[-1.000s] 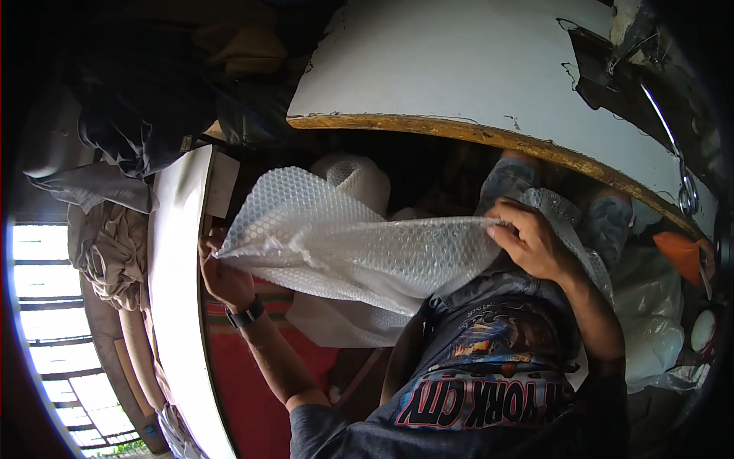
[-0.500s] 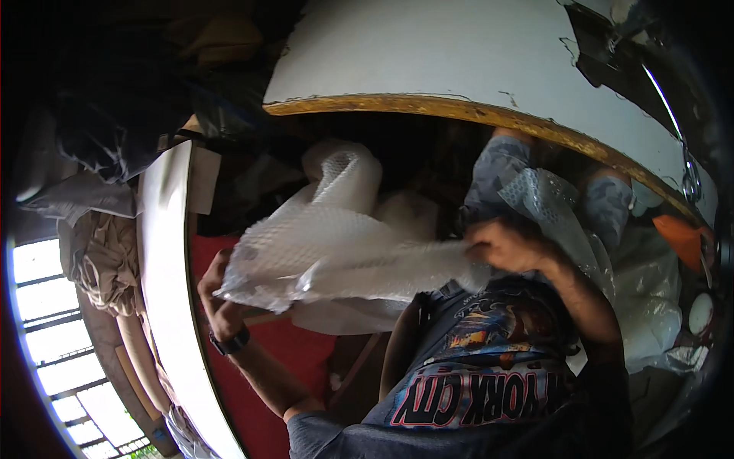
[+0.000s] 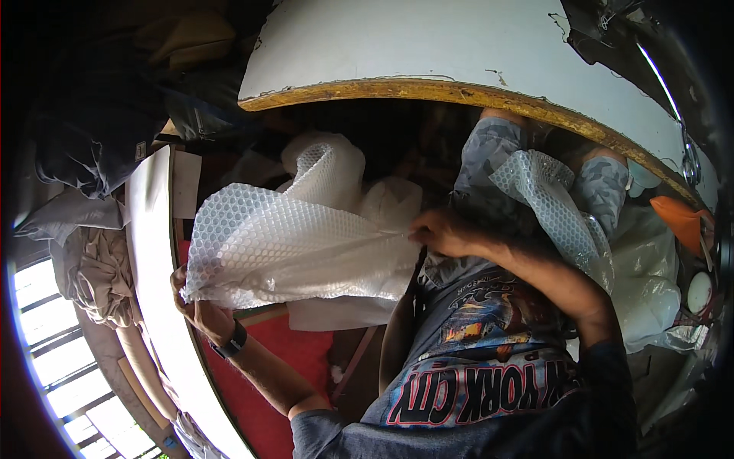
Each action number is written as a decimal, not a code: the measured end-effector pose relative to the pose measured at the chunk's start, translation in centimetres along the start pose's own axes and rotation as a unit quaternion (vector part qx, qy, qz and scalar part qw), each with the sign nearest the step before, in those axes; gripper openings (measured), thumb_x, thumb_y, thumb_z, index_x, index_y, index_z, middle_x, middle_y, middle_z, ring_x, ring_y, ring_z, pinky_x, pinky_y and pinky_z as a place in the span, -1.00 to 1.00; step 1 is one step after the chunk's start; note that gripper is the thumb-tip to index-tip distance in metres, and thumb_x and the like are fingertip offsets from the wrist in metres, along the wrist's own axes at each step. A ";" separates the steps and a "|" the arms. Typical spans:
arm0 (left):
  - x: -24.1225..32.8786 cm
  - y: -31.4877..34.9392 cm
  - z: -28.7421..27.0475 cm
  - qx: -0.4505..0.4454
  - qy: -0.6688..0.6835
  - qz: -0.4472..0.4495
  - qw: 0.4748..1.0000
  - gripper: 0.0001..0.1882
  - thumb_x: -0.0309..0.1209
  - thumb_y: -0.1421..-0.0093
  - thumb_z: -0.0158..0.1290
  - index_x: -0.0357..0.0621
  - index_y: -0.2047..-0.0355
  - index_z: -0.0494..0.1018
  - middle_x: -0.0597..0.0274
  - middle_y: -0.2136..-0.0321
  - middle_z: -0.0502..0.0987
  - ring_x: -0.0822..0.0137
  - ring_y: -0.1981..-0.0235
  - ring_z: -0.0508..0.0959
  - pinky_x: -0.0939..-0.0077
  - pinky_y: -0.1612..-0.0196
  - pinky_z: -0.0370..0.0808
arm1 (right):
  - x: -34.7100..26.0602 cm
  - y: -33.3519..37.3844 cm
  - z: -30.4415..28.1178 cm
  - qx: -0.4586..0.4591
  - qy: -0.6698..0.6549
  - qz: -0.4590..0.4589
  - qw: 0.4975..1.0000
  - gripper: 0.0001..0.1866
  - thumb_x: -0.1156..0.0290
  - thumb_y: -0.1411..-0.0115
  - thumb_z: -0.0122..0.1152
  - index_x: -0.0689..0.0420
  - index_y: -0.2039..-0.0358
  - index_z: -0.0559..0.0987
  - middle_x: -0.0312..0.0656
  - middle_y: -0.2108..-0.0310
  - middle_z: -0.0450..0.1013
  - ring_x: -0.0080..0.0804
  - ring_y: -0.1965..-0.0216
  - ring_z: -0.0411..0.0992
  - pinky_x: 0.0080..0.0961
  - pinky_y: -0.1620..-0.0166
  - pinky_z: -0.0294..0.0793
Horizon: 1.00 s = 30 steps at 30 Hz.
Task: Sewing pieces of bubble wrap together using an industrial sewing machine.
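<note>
A sheet of clear bubble wrap [image 3: 283, 241] hangs stretched between my two hands, above my lap. My left hand [image 3: 200, 312], with a dark watch on its wrist, pinches the sheet's lower left corner. At the sheet's right edge, the closed fingers of my right hand [image 3: 443, 232] grip the plastic; the fingertips are partly hidden. The sheet's far left corner stands up loosely, with a fold running across its middle. Behind it rises a curled roll of bubble wrap [image 3: 336, 164]. Another strip of bubble wrap [image 3: 547, 195] lies over my right leg.
A white tabletop [image 3: 397, 46] with a worn wooden edge spans the far side. On the left stands a long white board [image 3: 164, 298], beside a red surface [image 3: 279, 359]. Clear plastic sheeting [image 3: 646, 283] and an orange piece [image 3: 679, 222] lie at the right.
Both hands have shifted left with the bubble wrap. The sheet, narrower and blurred before, is now spread wider, its far left corner raised.
</note>
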State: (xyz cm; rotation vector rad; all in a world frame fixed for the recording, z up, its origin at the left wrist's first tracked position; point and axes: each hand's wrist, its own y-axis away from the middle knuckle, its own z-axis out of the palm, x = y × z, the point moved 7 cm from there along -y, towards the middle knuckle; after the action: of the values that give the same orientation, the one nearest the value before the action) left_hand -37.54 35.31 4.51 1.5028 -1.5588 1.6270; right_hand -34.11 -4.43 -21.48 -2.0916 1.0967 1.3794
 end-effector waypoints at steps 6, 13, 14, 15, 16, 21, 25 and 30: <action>0.2 0.1 1.7 -0.053 -0.060 -0.017 0.997 -0.69 -0.53 -0.14 0.09 -0.29 0.07 0.48 0.15 0.24 0.59 0.22 0.19 0.64 0.31 0.04 0.60 | 3.3 -6.1 2.4 -0.111 0.006 0.043 0.993 -0.68 0.19 -0.23 0.32 0.22 0.23 0.71 -0.02 0.20 0.63 -0.08 0.16 0.62 -0.23 0.09 0.56; 0.2 0.4 2.8 -0.037 -0.071 -0.028 0.996 -0.67 -0.61 -0.08 0.15 -0.31 0.10 0.54 0.22 0.25 0.60 0.36 0.22 0.61 0.43 0.06 0.54 | 2.8 -7.1 4.5 -0.223 0.052 0.025 0.973 -0.72 0.20 -0.16 0.26 0.15 0.32 0.72 -0.07 0.45 0.63 -0.10 0.31 0.64 -0.16 0.18 0.56; 0.0 0.4 2.9 -0.049 -0.057 -0.047 0.996 -0.66 -0.62 -0.08 0.14 -0.33 0.08 0.54 0.22 0.24 0.61 0.36 0.21 0.60 0.45 0.06 0.53 | 3.3 -7.2 4.1 -0.190 0.056 0.026 0.980 -0.73 0.22 -0.17 0.23 0.16 0.32 0.71 -0.04 0.44 0.62 -0.11 0.32 0.63 -0.17 0.18 0.55; -0.2 0.5 3.2 -0.059 -0.042 -0.066 0.995 -0.64 -0.64 -0.08 0.12 -0.34 0.07 0.53 0.22 0.23 0.62 0.37 0.21 0.60 0.46 0.06 0.53 | 3.9 -7.1 3.5 -0.157 0.060 0.027 0.985 -0.73 0.24 -0.17 0.21 0.17 0.31 0.71 -0.01 0.43 0.62 -0.11 0.32 0.63 -0.17 0.18 0.55; -0.4 0.6 2.5 -0.063 -0.030 -0.084 0.994 -0.63 -0.65 -0.08 0.11 -0.35 0.05 0.53 0.22 0.21 0.62 0.38 0.20 0.60 0.48 0.05 0.52 | 2.7 -7.1 1.7 -0.110 0.084 0.029 0.990 -0.74 0.26 -0.17 0.20 0.19 0.31 0.70 0.02 0.42 0.61 -0.10 0.32 0.62 -0.17 0.17 0.54; -2.9 1.2 0.2 -0.072 -0.131 -0.189 0.971 -0.61 -0.68 -0.16 0.10 -0.42 -0.03 0.52 0.20 0.16 0.68 0.41 0.16 0.64 0.47 0.02 0.54 | 0.4 -6.9 -10.1 0.102 -0.136 -0.055 0.984 -0.75 0.34 -0.19 0.07 0.27 0.50 0.45 -0.12 0.59 0.32 -0.42 0.49 0.32 -0.34 0.37 0.30; -5.5 1.7 1.1 -0.146 -0.104 -0.223 0.958 -0.65 -0.57 -0.22 0.04 -0.42 -0.01 0.52 0.20 0.17 0.68 0.43 0.18 0.62 0.52 0.07 0.51 | -4.3 -6.6 -13.3 0.103 -0.162 -0.076 0.978 -0.74 0.33 -0.22 0.06 0.24 0.52 0.41 -0.29 0.59 0.26 -0.56 0.46 0.25 -0.46 0.37 0.23; -5.6 0.3 0.2 -0.068 -0.340 -0.102 0.932 -0.45 -0.64 -0.14 0.06 -0.24 -0.20 0.42 -0.01 -0.09 0.58 0.05 -0.08 0.57 0.24 -0.14 0.48 | -4.1 -6.7 -12.5 0.075 -0.219 -0.073 0.970 -0.66 0.20 -0.29 0.22 0.22 0.48 0.50 -0.41 0.59 0.25 -0.63 0.49 0.19 -0.47 0.42 0.20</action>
State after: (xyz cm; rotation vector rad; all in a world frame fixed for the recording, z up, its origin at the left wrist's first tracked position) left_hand -35.92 37.06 -0.62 2.2025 -1.7145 0.8905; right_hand -22.39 -7.35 -13.03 -1.6176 0.8170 1.5354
